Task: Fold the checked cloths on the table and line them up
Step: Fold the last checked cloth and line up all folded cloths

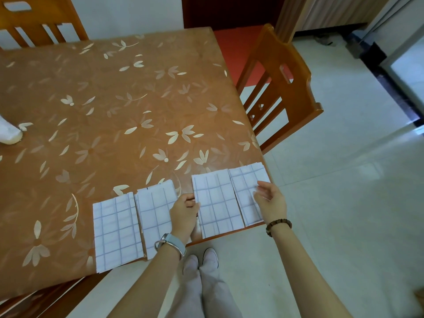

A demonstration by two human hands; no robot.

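Checked cloths, four in all, folded into narrow rectangles, lie side by side in a row along the near edge of the table (103, 99), toward its near right corner. Each is white with a thin grey-blue grid. The leftmost cloth (115, 232) sits nearest the camera, its near end reaching slightly past the table edge. The second cloth (153, 210) lies just beside it, with a thin strip of table showing between them. A wider gap separates it from the third cloth (218, 203), and the fourth cloth (245, 187) lies close against the third at the table's right corner. The row steps farther away from left to right. The left hand (183, 214) sits in the wide gap, partly covering the second cloth, fingers curled, thumb tip and fingertips pinching the third cloth's left edge. A pale watch (172, 244) and a thin bangle circle that wrist. The right hand (271, 200) is at the right side of the fourth cloth, fingers straight and spread loosely, gripping nothing; whether they touch the fabric is unclear. A bead bracelet (278, 226) is on that wrist. The tabletop is orange-brown with pale flower patterns. A wooden chair (282, 88) stands at the table's right side, a second chair (34, 19) at the far left. Light shoes (202, 260) show on the pale tiled floor below.
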